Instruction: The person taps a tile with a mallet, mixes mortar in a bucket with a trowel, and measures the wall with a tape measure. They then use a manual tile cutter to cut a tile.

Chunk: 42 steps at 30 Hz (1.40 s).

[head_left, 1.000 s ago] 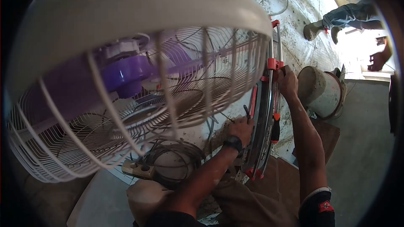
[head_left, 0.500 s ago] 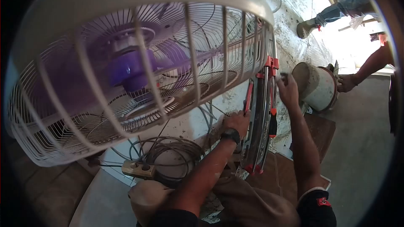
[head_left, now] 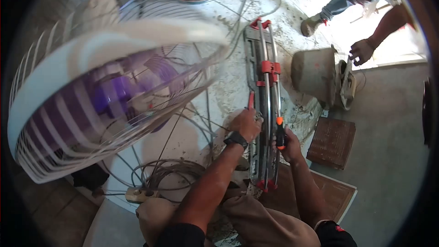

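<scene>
A long tile cutter (head_left: 256, 110) with two chrome rails and red fittings lies lengthwise in front of me. My left hand (head_left: 247, 126), a dark watch at its wrist, is closed at the cutter's left edge. A slim red tool (head_left: 251, 100) sticks up from its fingers. At the cutter's right side my right hand (head_left: 291, 145) is closed around a black-and-orange handle (head_left: 280, 137) that lies over the rail. Its fingertips are partly hidden behind that handle. Farther up the rails sits the red carriage (head_left: 270, 69).
A white fan (head_left: 137, 32) with purple parts fills the left. Coiled cable (head_left: 173, 169) and a socket block (head_left: 139, 195) lie below it. Right of the cutter are a tipped dirty bucket (head_left: 313, 75), brown tiles (head_left: 333, 142) and another person's hand (head_left: 362, 51).
My right hand has come down from beside the bucket to the black-and-orange handle. My left hand stays by the cutter. The view has shifted, and the other person's hand has lifted off the bucket.
</scene>
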Each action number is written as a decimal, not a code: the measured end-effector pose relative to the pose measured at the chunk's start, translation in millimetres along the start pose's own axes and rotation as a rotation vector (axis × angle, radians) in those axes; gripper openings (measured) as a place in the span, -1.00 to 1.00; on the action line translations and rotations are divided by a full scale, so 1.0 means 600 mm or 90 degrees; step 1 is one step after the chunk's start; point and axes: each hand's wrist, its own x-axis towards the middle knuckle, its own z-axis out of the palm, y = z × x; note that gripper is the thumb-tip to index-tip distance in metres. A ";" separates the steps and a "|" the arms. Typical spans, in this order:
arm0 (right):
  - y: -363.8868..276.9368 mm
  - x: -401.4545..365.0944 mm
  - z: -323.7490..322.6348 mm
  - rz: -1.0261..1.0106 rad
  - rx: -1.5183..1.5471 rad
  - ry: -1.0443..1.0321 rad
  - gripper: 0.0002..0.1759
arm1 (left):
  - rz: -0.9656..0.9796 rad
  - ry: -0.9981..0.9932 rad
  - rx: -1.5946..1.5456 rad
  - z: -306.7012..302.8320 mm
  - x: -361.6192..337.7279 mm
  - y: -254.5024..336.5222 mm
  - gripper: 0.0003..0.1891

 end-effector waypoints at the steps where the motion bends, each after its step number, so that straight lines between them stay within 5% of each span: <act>1: -0.004 0.002 0.011 0.010 0.025 0.001 -0.55 | 0.006 0.035 -0.010 -0.004 0.010 0.009 -0.54; 4: 0.003 0.013 0.021 -0.003 0.008 0.030 -0.59 | 0.075 0.160 -0.104 -0.016 0.032 0.041 -0.60; 8: 0.005 0.014 0.026 -0.015 -0.024 0.026 -0.65 | 0.195 0.164 -0.118 -0.033 0.065 0.075 -0.66; 17: 0.000 0.017 0.015 0.006 0.034 -0.024 -0.64 | 0.268 0.192 0.175 -0.018 0.208 0.105 -0.71; 21: -0.019 0.008 0.009 0.033 0.083 -0.080 -0.59 | 0.183 0.066 0.346 -0.040 0.242 0.142 -0.72; 27: 0.002 0.009 0.004 0.055 0.205 -0.136 -0.52 | 0.230 -0.020 0.429 -0.056 0.262 0.169 -0.75; 42: 0.024 0.005 0.029 -0.172 -0.211 0.144 -0.52 | 0.360 -0.129 0.598 -0.059 0.296 0.195 -0.79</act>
